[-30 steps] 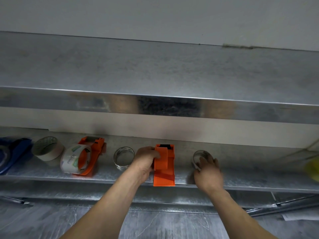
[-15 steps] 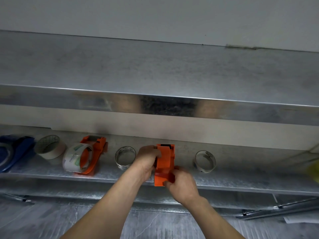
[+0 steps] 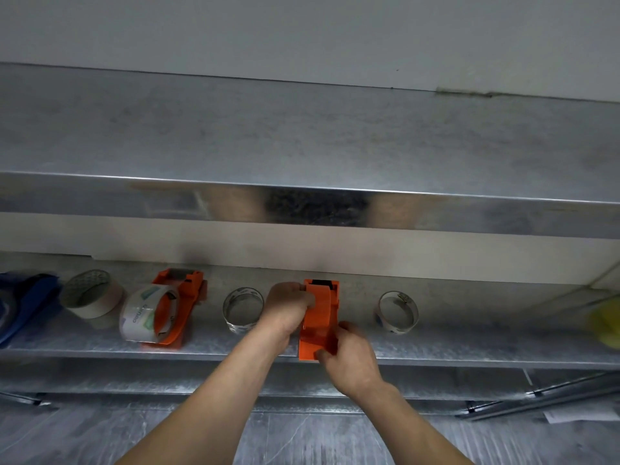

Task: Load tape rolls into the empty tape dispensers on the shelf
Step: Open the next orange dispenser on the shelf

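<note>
An orange tape dispenser (image 3: 321, 307) with no roll in it stands on the metal shelf (image 3: 469, 347), at its middle. My left hand (image 3: 288, 305) grips the dispenser's upper left side. Fingers of my right hand (image 3: 349, 354) close on its lower front end at the shelf edge. A clear tape roll (image 3: 243, 308) stands just left of my left hand. Another clear roll (image 3: 398, 311) stands to the right, apart from both hands. Further left, a second orange dispenser (image 3: 181, 307) holds a printed clear roll (image 3: 147, 313).
A beige tape roll (image 3: 92, 295) and a blue dispenser (image 3: 23, 307) sit at the shelf's left end. Something yellow (image 3: 607, 323) shows at the far right. A metal shelf above (image 3: 302, 139) overhangs the lower one. Metal rods (image 3: 536, 397) lie below right.
My right hand left the clear roll on the right and came over to the orange dispenser's front end. My left hand has stayed on the dispenser.
</note>
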### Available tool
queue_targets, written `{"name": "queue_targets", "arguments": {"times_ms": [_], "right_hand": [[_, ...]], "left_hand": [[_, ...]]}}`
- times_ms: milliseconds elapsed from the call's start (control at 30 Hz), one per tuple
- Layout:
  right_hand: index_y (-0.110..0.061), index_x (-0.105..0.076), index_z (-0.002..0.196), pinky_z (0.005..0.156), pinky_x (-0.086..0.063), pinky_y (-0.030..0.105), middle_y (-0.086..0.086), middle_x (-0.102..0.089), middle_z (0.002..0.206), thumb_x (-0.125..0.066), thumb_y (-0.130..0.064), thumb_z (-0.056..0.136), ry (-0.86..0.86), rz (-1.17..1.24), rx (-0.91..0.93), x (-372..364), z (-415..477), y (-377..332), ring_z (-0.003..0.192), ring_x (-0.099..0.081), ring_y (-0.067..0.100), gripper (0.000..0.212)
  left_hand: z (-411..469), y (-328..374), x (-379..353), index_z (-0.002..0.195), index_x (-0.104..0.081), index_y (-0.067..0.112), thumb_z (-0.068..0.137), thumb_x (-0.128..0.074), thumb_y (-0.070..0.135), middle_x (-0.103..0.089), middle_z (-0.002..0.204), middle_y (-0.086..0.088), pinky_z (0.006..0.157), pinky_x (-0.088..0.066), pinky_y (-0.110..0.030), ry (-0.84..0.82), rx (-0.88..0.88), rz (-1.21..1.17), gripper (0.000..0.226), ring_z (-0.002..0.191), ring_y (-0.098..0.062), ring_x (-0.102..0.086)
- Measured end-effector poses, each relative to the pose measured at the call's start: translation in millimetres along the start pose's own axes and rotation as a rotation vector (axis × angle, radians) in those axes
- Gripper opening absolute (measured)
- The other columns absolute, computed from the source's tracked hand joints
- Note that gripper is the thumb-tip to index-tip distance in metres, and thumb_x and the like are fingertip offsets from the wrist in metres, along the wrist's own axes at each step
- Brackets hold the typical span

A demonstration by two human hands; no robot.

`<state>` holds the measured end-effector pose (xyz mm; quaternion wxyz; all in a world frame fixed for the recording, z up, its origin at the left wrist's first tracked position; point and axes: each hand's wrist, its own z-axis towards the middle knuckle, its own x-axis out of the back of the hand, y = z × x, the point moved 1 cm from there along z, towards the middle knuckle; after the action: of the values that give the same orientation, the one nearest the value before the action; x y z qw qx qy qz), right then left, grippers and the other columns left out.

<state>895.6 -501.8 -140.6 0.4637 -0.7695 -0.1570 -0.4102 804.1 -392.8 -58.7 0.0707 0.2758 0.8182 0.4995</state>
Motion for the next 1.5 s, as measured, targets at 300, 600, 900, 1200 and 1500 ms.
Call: {"name": "queue_targets", "arguments": {"times_ms": [300, 600, 900, 1200, 1500], "right_hand": [[-0.024, -0.063, 0.097, 0.073, -0.047, 0.026, -0.004, -0.056, 0.098, -0.066, -0.034, 0.08, 0.026, 0.017, -0.061, -0.4, -4.6, -7.4, 0.084, -0.058, 0.018, 0.02], [-0.026, -0.059, 0.091, 0.075, -0.053, 0.034, -0.005, -0.055, 0.096, -0.062, -0.034, 0.078, 0.088, 0.065, -0.12, 5.7, -14.4, -15.9, 0.083, -0.058, 0.017, 0.016], [-0.012, -0.047, 0.145, 0.112, -0.039, 0.038, 0.007, -0.044, 0.151, -0.064, -0.033, 0.087, 0.219, 0.115, -0.203, 25.3, -26.4, -20.7, 0.138, -0.043, 0.025, 0.064], [-0.017, -0.042, 0.147, 0.112, -0.04, 0.044, 0.006, -0.046, 0.15, -0.062, -0.037, 0.088, 0.334, 0.247, -0.125, 57.2, -49.7, -19.0, 0.137, -0.045, 0.023, 0.065], [-0.034, -0.015, 0.156, 0.116, -0.035, 0.042, -0.004, -0.034, 0.159, -0.064, -0.05, 0.088, 0.425, 0.481, -0.019, 113.9, -112.7, 31.7, 0.142, -0.038, 0.017, 0.085]], "left_hand": [[-1.3, -0.3, 4.9, 0.071, -0.054, 0.012, 0.067, -0.058, 0.006, -0.055, 0.071, -0.014, 0.063, -0.039, -0.035, -0.008, 0.008, 0.014, 0.008, 0.07, -0.023, -0.053], [-3.7, -2.6, 11.3, 0.084, -0.061, 0.009, 0.078, -0.056, 0.002, -0.06, 0.078, -0.013, 0.051, -0.043, -0.023, -0.029, 0.05, -0.001, 0.01, 0.066, -0.022, -0.055], [-0.7, -5.1, 18.4, 0.08, -0.065, 0.005, 0.087, -0.058, 0.016, -0.063, 0.078, -0.006, 0.066, -0.037, -0.033, 0.115, -0.142, 0.042, 0.014, 0.078, -0.026, -0.054], [-28.9, 6.8, 7.1, 0.112, -0.065, 0.021, 0.082, -0.07, 0.026, -0.063, 0.122, -0.003, 0.091, -0.043, -0.03, 0.234, -0.256, -0.193, 0.031, 0.112, -0.019, -0.058], [-110.0, 20.6, -67.0, 0.139, -0.043, 0.022, 0.09, -0.063, 0.02, -0.059, 0.125, -0.001, 0.097, -0.042, -0.03, 0.295, -0.458, -0.283, 0.053, 0.106, -0.01, -0.056]]}}
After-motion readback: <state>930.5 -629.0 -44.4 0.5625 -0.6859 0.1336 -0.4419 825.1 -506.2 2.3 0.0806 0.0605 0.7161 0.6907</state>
